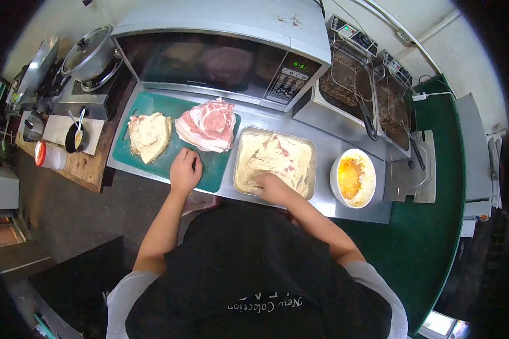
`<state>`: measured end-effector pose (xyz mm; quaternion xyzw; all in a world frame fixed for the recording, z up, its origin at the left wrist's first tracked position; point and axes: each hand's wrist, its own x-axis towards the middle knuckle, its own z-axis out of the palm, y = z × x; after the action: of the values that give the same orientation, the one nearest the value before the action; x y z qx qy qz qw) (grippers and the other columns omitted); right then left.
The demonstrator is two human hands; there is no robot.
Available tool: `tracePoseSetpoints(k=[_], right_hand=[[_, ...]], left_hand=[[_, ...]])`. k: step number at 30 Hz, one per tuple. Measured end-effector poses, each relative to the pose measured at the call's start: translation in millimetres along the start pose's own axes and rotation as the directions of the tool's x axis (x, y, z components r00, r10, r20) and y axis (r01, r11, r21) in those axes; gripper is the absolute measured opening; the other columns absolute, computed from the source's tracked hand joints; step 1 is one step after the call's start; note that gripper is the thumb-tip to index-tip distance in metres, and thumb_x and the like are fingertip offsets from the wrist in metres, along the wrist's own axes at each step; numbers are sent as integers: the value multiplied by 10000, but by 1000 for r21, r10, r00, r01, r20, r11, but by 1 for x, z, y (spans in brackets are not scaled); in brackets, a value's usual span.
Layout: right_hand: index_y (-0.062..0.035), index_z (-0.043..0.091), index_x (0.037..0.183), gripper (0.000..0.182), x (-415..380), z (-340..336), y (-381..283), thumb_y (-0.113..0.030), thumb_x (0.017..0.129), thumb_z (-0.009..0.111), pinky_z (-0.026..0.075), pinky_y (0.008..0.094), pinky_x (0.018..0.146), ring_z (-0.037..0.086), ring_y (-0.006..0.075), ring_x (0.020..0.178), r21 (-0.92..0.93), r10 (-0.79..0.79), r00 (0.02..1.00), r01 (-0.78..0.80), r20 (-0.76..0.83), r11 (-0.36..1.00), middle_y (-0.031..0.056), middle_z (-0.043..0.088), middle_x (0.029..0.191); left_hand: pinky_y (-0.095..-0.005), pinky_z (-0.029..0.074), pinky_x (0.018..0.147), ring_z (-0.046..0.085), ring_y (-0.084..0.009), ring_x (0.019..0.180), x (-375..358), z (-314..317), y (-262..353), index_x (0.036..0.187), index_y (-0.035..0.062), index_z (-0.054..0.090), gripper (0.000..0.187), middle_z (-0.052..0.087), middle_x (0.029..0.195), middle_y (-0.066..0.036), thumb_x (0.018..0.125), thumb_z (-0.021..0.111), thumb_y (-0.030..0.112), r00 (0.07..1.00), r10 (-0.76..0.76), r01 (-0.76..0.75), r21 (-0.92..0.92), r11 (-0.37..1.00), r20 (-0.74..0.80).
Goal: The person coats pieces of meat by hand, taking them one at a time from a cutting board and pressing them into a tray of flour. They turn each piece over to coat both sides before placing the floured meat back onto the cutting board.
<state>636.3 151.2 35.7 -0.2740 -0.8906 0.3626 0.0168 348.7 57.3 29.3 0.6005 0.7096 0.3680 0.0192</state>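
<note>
On the left of the green cutting board point(209, 175) lies a piece of meat coated in pale flour point(150, 135). Beside it is a raw pink slice of meat point(208, 125). My left hand point(185, 170) rests on the board just below the two pieces, its fingers curled, and nothing shows in it. A metal tray point(313, 169) to the right holds pale flour and a floured piece of meat point(276, 153). My right hand point(272, 188) reaches into the tray's near side; its fingertips are down at the flour, and what they hold, if anything, is hidden.
A white bowl point(372, 179) with yellow-orange liquid stands right of the tray. Behind are a microwave point(209, 62) and deep fryers point(345, 90) with baskets. A lidded pot point(90, 56), a black bowl point(73, 139) and a red-lidded container point(52, 156) are at the left.
</note>
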Motion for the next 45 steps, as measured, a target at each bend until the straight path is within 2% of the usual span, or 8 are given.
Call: tracePoseSetpoints(k=[11,15,22,28,34,37,40,45], right_hand=[[-25,731,1054,283,-10,-50,14,-149,800,754,526,395,834,694,302,881,180,397,916,-381,-59,907,170,731,944],[-24,731,1066,275,12,-43,46,-152,823,760,515,348,771,663,175,800,403,338,933,-264,-124,876,104,740,892],[-58,703,1165,407,-3,-73,24,-103,763,745,533,410,782,694,348,884,29,517,822,-526,-238,850,205,712,925],[2,682,1091,359,-26,-32,49,-107,751,724,520,449,838,658,402,941,-31,301,779,-379,-550,925,240,675,995],[-16,643,1181,372,-30,-49,32,-156,837,663,498,460,932,605,399,1077,-132,523,829,-551,-198,824,243,622,1164],[-22,611,1241,398,-23,-49,13,-147,863,612,497,467,944,608,390,1092,-142,294,842,-393,-453,908,237,626,1173],[-21,650,1152,352,-10,-18,33,-105,810,642,484,482,950,591,412,1098,-269,9,922,-123,-388,955,236,626,1177],[-8,639,1152,340,-8,-43,3,-133,839,597,485,475,960,599,373,1116,-333,312,950,-302,-23,894,230,626,1180]], left_hand=[[-447,491,732,602,-360,831,-1,1,-2,861,27,584,87,572,892,-144,794,631,55,1000,6,-6,7,1000,-4],[-444,485,731,600,-367,834,-1,1,-1,882,34,589,94,569,901,-144,806,632,69,1000,-22,22,-1,1000,18],[-442,484,728,599,-372,839,-1,0,-1,884,30,585,100,568,896,-148,809,634,74,1000,-13,13,4,1000,15],[-447,484,743,602,-376,852,-2,0,-1,892,22,586,101,579,913,-156,815,630,69,1000,-18,18,-2,1000,16],[-452,485,739,602,-366,845,-1,1,-2,869,26,586,85,573,902,-147,807,627,67,1000,-13,13,11,1000,6],[-453,487,737,600,-361,842,-1,2,-2,854,31,584,78,567,893,-142,801,627,68,1000,-12,12,5,1000,4],[-453,488,737,600,-361,841,-1,0,-2,850,34,582,79,562,887,-143,798,629,69,999,-24,24,7,1000,25],[-448,483,722,594,-372,815,-1,2,-4,870,24,589,89,560,873,-155,799,633,55,1000,-4,4,-4,1000,6]])
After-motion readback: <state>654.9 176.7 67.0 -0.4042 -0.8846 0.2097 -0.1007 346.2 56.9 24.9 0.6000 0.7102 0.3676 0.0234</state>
